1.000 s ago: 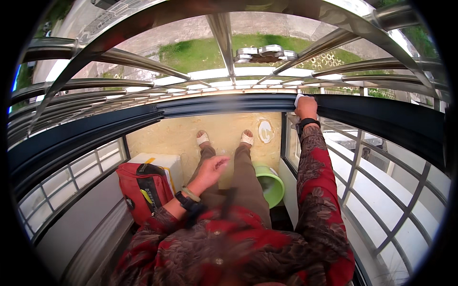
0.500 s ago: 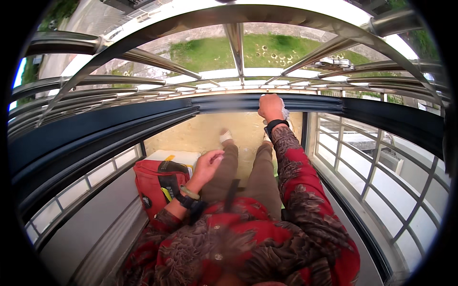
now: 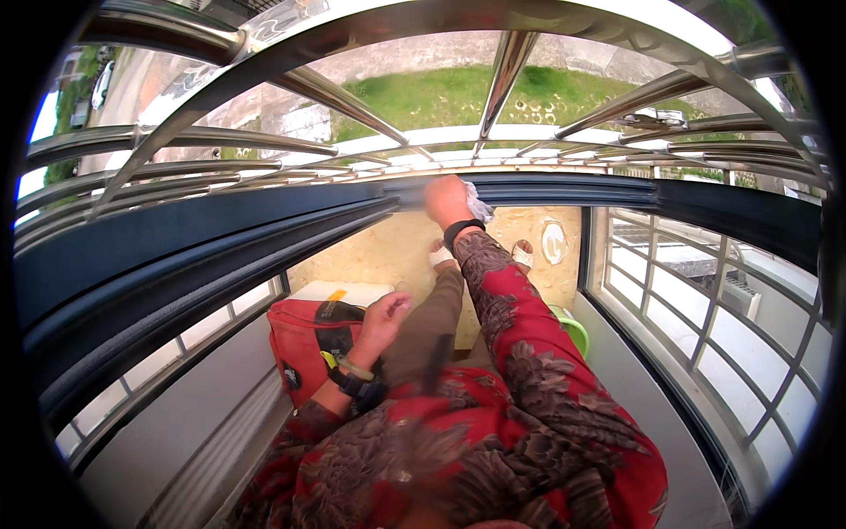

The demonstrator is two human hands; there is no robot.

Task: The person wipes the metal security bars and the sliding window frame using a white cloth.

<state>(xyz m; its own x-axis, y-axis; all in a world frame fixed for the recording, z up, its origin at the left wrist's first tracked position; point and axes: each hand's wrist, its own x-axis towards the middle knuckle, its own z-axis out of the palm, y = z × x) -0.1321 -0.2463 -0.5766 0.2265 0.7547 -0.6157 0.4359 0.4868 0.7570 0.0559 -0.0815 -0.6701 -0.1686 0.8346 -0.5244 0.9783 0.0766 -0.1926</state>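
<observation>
My right hand (image 3: 448, 201) is closed around a crumpled white cloth (image 3: 478, 203) and rests on the dark blue window-frame rail (image 3: 564, 189). Part of the cloth sticks out on the right side of my knuckles. My right arm stretches forward across my body. Held back above my lap, my left hand (image 3: 386, 319) has its fingers curled in and nothing shows in them. It hovers beside a red and black bag (image 3: 304, 339), apart from it.
Shiny metal guard bars (image 3: 507, 79) stand beyond the rail, with grass (image 3: 423, 97) far below. A green rimmed container (image 3: 571, 328) is to the right of my legs. Side window panes with grilles (image 3: 723, 309) flank me. A pale slipper (image 3: 441, 254) shows on the tan floor (image 3: 344, 264).
My right hand has slid left along the rail with the cloth. My left hand has curled more and dropped slightly. The whole view has shifted a little.
</observation>
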